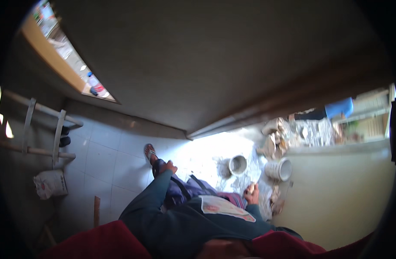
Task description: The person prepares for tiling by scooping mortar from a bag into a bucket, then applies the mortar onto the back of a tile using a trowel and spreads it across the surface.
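- Right hand (252, 197): fingers curled in, closed around a small pale object (251, 189); too small to tell of what kind.
- Located in the right hand, out to the right of the body, near the floor's bright patch.
- Left hand (168, 167): curled beside the left leg; cannot tell whether holding anything.
- Around the body: a dark top (176, 224) with a pale print on the front, a purple garment (176, 190) below, red cloth (98, 241) at the lower edge.
- Ahead of the left hand: 1 foot in a sandal (150, 151), planted on the tiled floor (98, 157).
- Ahead of the right hand: 2 buckets, 1 grey bucket (231, 168) with the mouth seen from above, 1 pale bucket (271, 170) just beside the yellowish panel (336, 190); cannot tell whether upright or tilted.
- Beyond the pale bucket: crumpled brown paper (275, 140).
- Farther out, upper right: another person in blue (339, 108), partly in view, bent low.
- Along the left side: a wooden ladder (60, 129), dark objects behind a rung, a white sack (53, 183) with a reddish print below, and a wooden strip (96, 211) nearer the body.
- Overhead in view: a broad dark wall (198, 64), with a wood-edged opening (55, 56) at upper left.
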`<state>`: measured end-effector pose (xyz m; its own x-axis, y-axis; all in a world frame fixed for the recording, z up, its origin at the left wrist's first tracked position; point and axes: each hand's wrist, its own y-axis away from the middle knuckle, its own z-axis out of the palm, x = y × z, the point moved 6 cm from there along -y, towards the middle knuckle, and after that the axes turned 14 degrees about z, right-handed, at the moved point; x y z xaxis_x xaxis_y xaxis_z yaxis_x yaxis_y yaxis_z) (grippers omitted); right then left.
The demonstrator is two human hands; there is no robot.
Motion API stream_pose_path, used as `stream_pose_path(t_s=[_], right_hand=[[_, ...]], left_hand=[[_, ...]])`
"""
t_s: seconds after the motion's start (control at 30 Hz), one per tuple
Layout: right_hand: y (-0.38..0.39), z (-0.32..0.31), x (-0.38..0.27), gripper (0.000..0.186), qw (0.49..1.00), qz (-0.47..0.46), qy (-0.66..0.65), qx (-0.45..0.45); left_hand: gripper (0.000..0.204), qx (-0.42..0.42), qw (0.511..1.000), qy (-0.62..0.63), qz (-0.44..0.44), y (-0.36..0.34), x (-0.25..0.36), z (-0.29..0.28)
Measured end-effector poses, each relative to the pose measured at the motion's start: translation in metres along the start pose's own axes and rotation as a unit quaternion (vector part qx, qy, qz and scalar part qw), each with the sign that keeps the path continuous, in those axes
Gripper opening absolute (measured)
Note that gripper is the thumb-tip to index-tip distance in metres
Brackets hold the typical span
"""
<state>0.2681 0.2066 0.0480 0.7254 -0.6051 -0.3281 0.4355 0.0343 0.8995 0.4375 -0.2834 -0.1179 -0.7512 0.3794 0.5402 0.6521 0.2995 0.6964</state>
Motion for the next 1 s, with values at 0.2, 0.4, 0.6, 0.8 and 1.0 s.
stream_pose_path(t_s=[0.2,0.4,0.6,0.8,1.0], right_hand=[[-0.014,-0.043,-0.006,0.040,0.980,0.059,-0.125,-0.142],[0.019,-0.183,-0.056,0.033,0.991,-0.030,-0.105,-0.082],[0.042,-0.230,-0.023,0.046,0.973,-0.022,-0.197,0.114],[0.039,-0.265,0.009,0.035,0.949,-0.039,-0.221,0.221],[-0.018,-0.278,0.032,0.036,0.935,0.023,-0.228,0.271]], left_hand=[[0.037,0.094,0.980,-0.022,0.172,-0.014,0.083,0.001],[0.037,-0.022,0.975,0.042,0.219,0.017,0.204,0.072],[0.037,-0.089,0.981,-0.043,0.169,0.017,0.182,0.084],[0.029,-0.188,0.967,-0.129,0.115,-0.030,0.210,0.103],[0.030,-0.238,0.935,-0.203,0.164,-0.136,0.265,0.137]])
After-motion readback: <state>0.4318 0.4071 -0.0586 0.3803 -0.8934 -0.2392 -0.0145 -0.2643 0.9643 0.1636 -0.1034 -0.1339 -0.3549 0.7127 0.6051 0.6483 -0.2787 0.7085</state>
